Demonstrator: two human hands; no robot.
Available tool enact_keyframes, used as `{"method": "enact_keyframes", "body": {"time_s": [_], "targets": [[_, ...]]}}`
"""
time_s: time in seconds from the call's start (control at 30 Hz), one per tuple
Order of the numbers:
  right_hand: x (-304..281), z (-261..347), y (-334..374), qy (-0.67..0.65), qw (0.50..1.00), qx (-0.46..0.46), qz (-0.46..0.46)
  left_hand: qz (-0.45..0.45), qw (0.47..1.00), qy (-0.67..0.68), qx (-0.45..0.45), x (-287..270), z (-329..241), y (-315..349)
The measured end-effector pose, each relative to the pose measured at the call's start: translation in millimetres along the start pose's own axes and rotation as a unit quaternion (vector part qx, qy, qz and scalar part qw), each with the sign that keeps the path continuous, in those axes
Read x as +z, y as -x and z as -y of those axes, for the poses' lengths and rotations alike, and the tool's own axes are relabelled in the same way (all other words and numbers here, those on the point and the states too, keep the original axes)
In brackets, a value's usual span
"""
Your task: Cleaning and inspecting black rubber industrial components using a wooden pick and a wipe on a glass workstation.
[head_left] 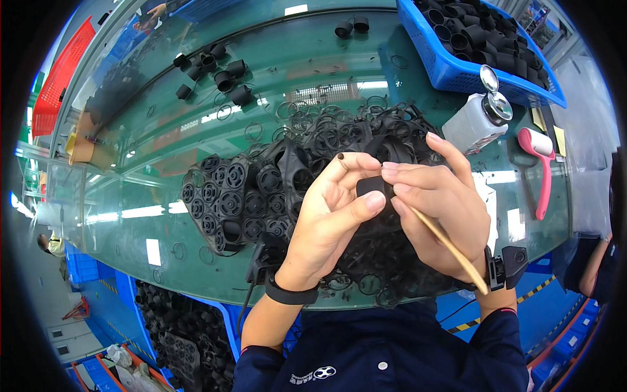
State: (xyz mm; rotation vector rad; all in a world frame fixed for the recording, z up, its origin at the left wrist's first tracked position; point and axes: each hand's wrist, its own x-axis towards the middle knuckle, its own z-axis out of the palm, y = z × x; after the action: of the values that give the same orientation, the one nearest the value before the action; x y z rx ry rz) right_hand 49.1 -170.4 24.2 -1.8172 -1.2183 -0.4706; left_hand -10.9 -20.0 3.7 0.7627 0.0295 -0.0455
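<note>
My left hand (326,215) pinches a small black rubber sleeve (370,187) between thumb and fingers, above the middle of the bench. Close against it, my right hand (444,206) has its fingertips at the sleeve's upper edge. A thin tan stick (452,247), which looks like wood or bamboo, runs through the right hand's grip and sticks out toward me. Its working end is hidden by the fingers. Beneath both hands lies a heap of black rubber rings and scraps (379,261). Left of them, a moulded black sheet with round forms (228,196) lies on the bench.
At the far right stands a blue basket (450,75) of black sleeves. A white bottle with a metal top (471,124) and a pink-handled lint roller (544,186) are nearer. Loose sleeves (225,80) lie far left. A blue bin (225,326) sits below the bench edge.
</note>
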Motion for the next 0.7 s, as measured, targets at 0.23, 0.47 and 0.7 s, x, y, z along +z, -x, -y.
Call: {"method": "enact_keyframes", "body": {"time_s": [0.23, 0.47, 0.7], "targets": [[-8.3, -16.4, -5.7, -0.364, 0.904, 0.208, -0.084, 0.006, 1.0, -0.024, 0.012, 2.1, -0.8, 0.5], [-8.4, -14.5, -6.7, -0.316, 0.935, 0.148, -0.066, 0.034, 0.999, 0.004, -0.023, -1.7, -6.1, 1.0], [-4.6, -13.1, -4.3, -0.262, 0.956, 0.125, -0.036, 0.075, 0.995, 0.052, 0.026, -5.7, -0.5, 0.6]]}}
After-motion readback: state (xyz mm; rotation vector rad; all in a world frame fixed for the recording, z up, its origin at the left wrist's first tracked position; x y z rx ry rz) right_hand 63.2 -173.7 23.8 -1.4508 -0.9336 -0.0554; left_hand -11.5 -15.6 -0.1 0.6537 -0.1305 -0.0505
